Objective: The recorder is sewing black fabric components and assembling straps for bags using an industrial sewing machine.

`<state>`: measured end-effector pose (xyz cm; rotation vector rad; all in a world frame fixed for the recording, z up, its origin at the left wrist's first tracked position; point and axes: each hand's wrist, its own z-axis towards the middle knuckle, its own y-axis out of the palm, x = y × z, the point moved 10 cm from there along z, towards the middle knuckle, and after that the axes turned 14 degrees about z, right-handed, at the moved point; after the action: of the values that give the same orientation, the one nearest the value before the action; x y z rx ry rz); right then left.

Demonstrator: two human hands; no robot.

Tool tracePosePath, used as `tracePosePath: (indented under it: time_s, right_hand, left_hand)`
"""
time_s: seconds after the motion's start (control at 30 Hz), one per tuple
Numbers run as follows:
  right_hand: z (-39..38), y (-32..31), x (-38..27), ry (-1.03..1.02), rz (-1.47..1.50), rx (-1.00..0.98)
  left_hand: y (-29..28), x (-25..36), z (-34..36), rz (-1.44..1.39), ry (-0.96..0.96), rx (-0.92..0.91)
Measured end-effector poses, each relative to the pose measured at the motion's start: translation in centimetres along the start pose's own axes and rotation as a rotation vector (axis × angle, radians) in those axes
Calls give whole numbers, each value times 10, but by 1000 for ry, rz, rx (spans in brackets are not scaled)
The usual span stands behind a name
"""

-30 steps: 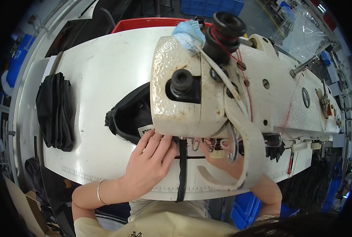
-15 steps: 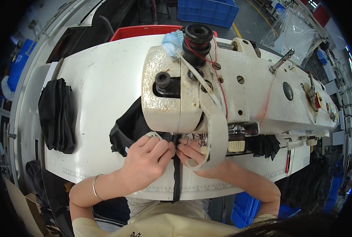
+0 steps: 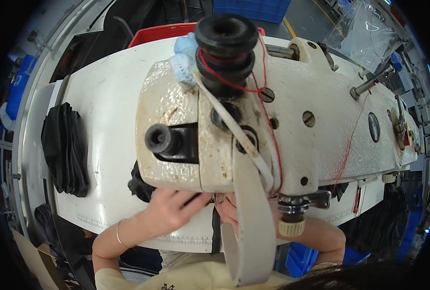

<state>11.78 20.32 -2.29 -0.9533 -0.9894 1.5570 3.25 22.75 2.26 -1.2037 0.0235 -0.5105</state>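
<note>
A white sewing machine (image 3: 176, 121) fills the middle and hides the needle area. My left hand (image 3: 171, 212), with a bracelet at the wrist, is below the left end of its head, fingers curled closed on black fabric (image 3: 140, 186); the fingertips are partly hidden. My right hand (image 3: 227, 209) lies beside it under the machine, fingers stretched forward and resting by the fabric, partly covered by the machine's pale hanging strap (image 3: 253, 232). A narrow black fabric strip (image 3: 216, 234) runs from between the hands toward the table's front edge.
A stack of folded black pieces (image 3: 66, 150) lies on the left of the white table (image 3: 111, 96). Red thread (image 3: 275, 145) runs down the machine. Behind stand a red bin (image 3: 162, 34) and a blue crate (image 3: 253, 9). Another blue crate (image 3: 299, 258) is below right.
My head has moved nearer, so the machine looks larger and covers more of both hands and the fabric. My left fingers have shifted slightly under the machine head; the white patch beside them is hidden.
</note>
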Motion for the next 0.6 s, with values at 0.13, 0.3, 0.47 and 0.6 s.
tracePosePath:
  time_s: [0.13,0.3,0.47,0.6]
  right_hand:
    - [-8,-13,4,226,163,205]
    - [-14,12,33,409,1052,352]
    - [-11,20,41,468,1633,364]
    - [-7,18,41,503,1466,279]
  left_hand:
    - [14,36,-15,302,191,-3]
    - [16,36,-13,330,210,-28]
    - [24,32,-18,285,180,-38]
    - [30,30,-23,283,165,-52]
